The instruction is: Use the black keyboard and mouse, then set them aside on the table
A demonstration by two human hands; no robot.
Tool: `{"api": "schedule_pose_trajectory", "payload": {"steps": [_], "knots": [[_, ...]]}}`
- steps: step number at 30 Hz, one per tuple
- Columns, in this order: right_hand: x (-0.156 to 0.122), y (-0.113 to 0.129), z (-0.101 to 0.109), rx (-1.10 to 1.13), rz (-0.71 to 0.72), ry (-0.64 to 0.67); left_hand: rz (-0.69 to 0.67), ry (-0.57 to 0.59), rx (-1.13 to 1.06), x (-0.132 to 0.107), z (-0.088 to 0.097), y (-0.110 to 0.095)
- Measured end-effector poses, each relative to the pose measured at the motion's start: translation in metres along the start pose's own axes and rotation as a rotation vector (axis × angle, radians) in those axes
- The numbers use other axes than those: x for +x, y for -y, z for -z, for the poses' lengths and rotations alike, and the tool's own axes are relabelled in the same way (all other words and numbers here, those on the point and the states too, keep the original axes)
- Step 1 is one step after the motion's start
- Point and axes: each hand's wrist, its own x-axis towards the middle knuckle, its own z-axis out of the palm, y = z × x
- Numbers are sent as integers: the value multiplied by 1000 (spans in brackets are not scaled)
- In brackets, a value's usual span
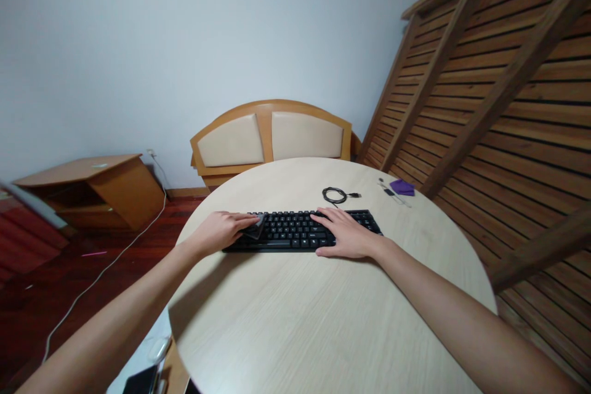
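A black keyboard point(295, 234) lies flat on the round, pale wooden table point(300, 314). At the keyboard's left end, my left hand point(224, 231) is closed on a small dark grey cloth point(255, 228), which rests against the keys. My right hand point(346, 234) lies across the right part of the keyboard with its fingers spread, holding nothing. Behind the keyboard, a coiled black USB cable point(335, 196) rests on the tabletop with its plug pointing right. The keys under both hands are hidden.
Near the table's right rim lie a folded purple cloth point(402, 188) and a thin white cord point(392, 195). A headboard point(272, 135) stands behind the table, and wooden slats point(498, 98) lean at the right. A white cable point(106, 271) crosses the floor beside a wooden cabinet point(115, 197).
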Motion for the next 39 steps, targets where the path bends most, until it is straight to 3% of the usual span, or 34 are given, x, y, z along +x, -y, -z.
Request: {"api": "schedule_pose_trajectory", "payload": {"steps": [5,8,14,22,27,30,34,39], "knots": [[0,-2,-1,22,2,-14,161,-2,48,30,-11,24],[-1,-2,0,28,0,-11,184,25,40,34,-21,31],[0,0,0,26,-2,-4,118,35,-10,4,-28,24],[1,1,0,31,-5,-16,57,77,-46,-35,-15,1],[1,2,1,37,-8,-11,-3,106,-60,-39,-2,-7],[0,2,1,33,-14,-7,-36,52,-154,-24,11,-20],[-1,2,4,49,9,-11,-45,-135,-404,14,25,-46],[-7,13,15,240,56,-92,171,-433,-824,74,11,-79]]}}
